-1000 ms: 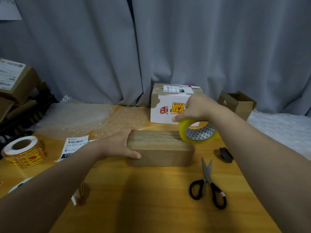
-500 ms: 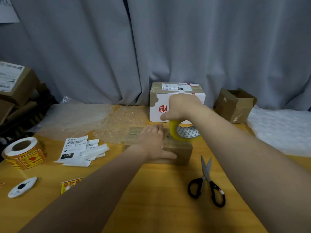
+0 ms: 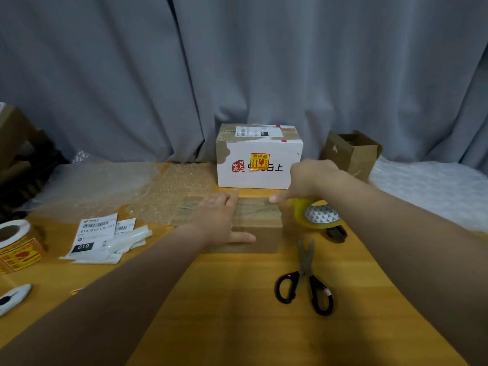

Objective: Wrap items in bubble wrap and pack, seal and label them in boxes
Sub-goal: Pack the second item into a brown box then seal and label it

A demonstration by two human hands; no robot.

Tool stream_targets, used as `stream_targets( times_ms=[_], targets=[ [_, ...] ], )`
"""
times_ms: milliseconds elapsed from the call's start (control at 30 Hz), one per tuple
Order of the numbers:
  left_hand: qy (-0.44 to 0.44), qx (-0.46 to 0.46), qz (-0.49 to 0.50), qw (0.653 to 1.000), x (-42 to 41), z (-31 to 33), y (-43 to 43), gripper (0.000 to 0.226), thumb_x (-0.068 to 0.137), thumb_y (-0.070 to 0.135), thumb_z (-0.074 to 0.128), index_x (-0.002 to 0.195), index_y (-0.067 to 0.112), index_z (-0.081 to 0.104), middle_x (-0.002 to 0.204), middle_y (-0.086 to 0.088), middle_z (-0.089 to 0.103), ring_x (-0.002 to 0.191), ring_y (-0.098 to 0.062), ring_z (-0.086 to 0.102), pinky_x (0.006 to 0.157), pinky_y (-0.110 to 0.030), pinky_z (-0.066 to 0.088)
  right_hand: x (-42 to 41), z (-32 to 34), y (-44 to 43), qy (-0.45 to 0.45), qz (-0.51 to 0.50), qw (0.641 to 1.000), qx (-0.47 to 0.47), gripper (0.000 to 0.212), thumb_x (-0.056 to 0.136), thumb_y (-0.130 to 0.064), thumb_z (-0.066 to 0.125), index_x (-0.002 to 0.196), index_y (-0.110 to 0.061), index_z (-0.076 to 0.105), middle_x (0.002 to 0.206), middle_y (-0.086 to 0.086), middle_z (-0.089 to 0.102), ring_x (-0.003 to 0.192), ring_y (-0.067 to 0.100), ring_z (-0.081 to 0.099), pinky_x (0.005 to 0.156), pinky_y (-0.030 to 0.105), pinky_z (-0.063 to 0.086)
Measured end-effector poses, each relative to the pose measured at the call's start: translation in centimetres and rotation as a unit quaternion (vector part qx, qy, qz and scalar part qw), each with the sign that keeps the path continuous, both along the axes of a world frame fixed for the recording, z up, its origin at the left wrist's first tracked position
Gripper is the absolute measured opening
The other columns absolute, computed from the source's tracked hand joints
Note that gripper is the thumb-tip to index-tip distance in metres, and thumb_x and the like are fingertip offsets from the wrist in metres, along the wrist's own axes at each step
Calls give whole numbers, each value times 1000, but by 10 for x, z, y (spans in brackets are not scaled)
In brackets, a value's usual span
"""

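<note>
Cardboard box is pinned by the flat-fingered left hand, tape roll gripped by the right hand; seal could be creased by slack.

Sticker roll: cut by the left edge.
Black object: mostly hidden behind the tape roll, kind unclear.
Shipping labels: fine print illegible.
Brown box: left part covered by the left hand.

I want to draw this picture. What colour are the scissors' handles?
Black. The head view shows the scissors clearly.
</note>
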State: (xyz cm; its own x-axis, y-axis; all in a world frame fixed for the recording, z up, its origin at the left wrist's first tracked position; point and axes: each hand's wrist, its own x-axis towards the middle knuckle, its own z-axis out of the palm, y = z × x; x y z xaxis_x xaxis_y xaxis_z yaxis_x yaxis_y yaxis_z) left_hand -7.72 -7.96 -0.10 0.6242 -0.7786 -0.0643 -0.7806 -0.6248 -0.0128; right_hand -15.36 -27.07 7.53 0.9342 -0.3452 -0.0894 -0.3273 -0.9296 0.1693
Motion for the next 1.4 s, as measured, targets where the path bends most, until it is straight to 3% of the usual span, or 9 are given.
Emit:
stream_targets(
  times_ms=[333, 667, 767, 833, 967, 1100, 1200, 1300, 1400],
  targets=[
    [-10, 47, -60, 997, -1, 1, 2, 71, 81, 77, 28, 131, 64, -21, 158, -14, -11, 144, -38, 0, 115, -56, 2, 6, -11, 9, 64, 8, 993, -99, 64, 75, -82, 41, 80, -18, 46, 75, -2, 47, 86, 20, 54, 70, 30, 42],
    [-9, 44, -18, 999, 13, 31, 43, 113, 67, 76, 60, 151, 22, 7, 146, -2, 27, 131, -21, 30, 104, -35, 34, -3, 10, 15, 53, -24, 991, -118, 70, 72, -83, 45, 93, -17, 50, 80, -2, 53, 87, 21, 56, 72, 32, 42],
    [-23, 14, -59, 998, 24, 61, 42, 112, 63, 72, 67, 149, 23, 16, 144, 1, 30, 131, -18, 28, 107, -33, 30, -16, 22, 3, 58, -42, 997, -5, 81, 71, -84, 47, 125, -23, 52, 121, -1, 60, 113, 24, 55, 89, 37, 44],
    [12, 27, -95, 995, 34, 74, 36, 108, 63, 66, 72, 147, 25, 19, 145, 4, 31, 131, -16, 29, 107, -30, 27, -30, 24, 2, 98, -57, 987, 110, 79, 78, -74, 51, 135, -19, 48, 135, 0, 52, 123, 24, 48, 96, 34, 38],
    [40, 86, -160, 983, 40, 73, 0, 99, 66, 58, 75, 144, 29, 23, 141, 5, 38, 129, -17, 35, 107, -32, 27, -43, 5, 4, 143, -102, 967, 185, 53, 79, -68, 58, 94, -17, 59, 114, 2, 55, 101, 21, 49, 87, 32, 38],
    [-51, 143, -133, 979, 47, 51, -20, 95, 75, 54, 69, 149, 33, 14, 153, 2, 24, 140, -21, 21, 114, -42, 13, -44, -4, 17, 90, -138, 963, 215, 64, 84, -58, 60, 124, -8, 55, 123, 8, 54, 96, 21, 45, 80, 32, 38],
    [-128, 35, -61, 989, 28, 39, -25, 55, 88, 25, 59, 139, 25, 37, 137, -12, 37, 122, -31, 40, 96, -41, 38, -43, 2, 30, 80, -135, 965, 209, 53, 89, -49, 59, 124, -9, 56, 118, 7, 55, 94, 20, 46, 78, 30, 38],
    [107, -160, 97, 977, -8, 34, -18, 29, 98, 27, 45, 105, 2, 55, 97, -18, 62, 83, -31, 63, 62, -28, 47, -38, 5, 44, 88, -120, 968, 202, 41, 92, -42, 56, 118, -11, 59, 118, 8, 57, 95, 22, 49, 79, 31, 40],
    [498, -117, 201, 836, -40, 26, 0, 78, 92, 67, 27, 97, -5, 59, 71, -16, 71, 58, -23, 68, 50, -25, 54, -39, 10, 61, 119, -97, 963, 222, 33, 96, -36, 50, 118, -12, 59, 104, 6, 53, 93, 21, 50, 77, 29, 39]
  ],
)
